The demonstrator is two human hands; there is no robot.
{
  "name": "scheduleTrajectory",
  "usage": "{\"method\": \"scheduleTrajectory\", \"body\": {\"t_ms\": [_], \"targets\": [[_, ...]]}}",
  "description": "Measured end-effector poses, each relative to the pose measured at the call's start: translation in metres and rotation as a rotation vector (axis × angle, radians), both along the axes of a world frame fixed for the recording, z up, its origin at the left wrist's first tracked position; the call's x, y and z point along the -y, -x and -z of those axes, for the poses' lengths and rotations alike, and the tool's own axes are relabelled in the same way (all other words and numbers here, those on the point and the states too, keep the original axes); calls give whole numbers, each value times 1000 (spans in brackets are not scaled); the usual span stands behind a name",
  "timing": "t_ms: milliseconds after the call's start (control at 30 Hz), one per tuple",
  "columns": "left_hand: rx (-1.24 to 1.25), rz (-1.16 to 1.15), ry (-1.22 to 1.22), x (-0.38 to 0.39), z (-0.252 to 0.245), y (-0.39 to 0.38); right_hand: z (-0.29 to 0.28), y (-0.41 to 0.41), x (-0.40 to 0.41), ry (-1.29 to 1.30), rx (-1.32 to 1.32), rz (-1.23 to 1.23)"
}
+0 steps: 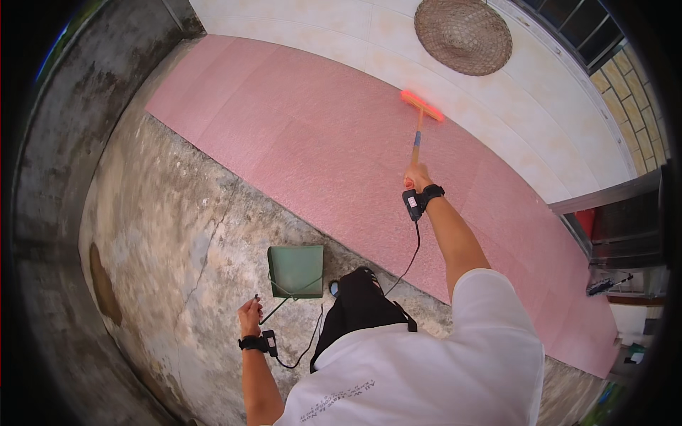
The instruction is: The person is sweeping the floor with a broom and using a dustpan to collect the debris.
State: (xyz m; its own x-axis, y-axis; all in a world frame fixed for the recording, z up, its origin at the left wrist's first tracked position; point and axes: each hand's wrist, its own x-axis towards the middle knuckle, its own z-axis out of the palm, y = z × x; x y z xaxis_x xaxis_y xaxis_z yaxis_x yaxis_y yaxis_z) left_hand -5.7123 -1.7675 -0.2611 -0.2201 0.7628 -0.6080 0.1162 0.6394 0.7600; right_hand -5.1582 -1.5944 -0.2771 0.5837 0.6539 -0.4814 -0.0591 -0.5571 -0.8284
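Observation:
My right hand [417, 178] grips the wooden handle of a broom [417, 139], which has a blue band partway along it. The broom's head with bright orange-red bristles [422, 106] lies at the far edge of the pink tiled strip, close to the wall. In my left hand [250, 315] is the thin handle of a green dustpan [296, 269]. The pan is on the stained concrete in front of my feet, its wide mouth facing away from me. Inside the pan no separate debris can be made out.
Pink floor tiles [319, 138] border the cracked concrete [176, 213]. A pale tiled wall [341, 32] carries a round woven hat or tray [463, 35]. Grey concrete wall [80, 96] bounds the left. Black cables [417, 245] hang from wrist-worn devices. A dark-headed brush [601, 286] lies by the doorway.

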Motion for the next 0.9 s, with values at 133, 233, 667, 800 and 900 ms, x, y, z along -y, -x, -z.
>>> {"method": "scheduleTrajectory", "body": {"t_ms": [133,233,667,800,900], "targets": [[-40,39,3,-15,14,14,18,37,-9,29,61,-84],[-79,53,29,-26,14,21,26,74,10,71,-20,-104],[-89,88,88,-103,19,37,8,55,-62,6,-31,-139],[-84,94,92,-121,22,40,5,56,-82,122,98,-205],[-81,118,82,-135,30,46,-5,77,-55,128,27,-264]]}}
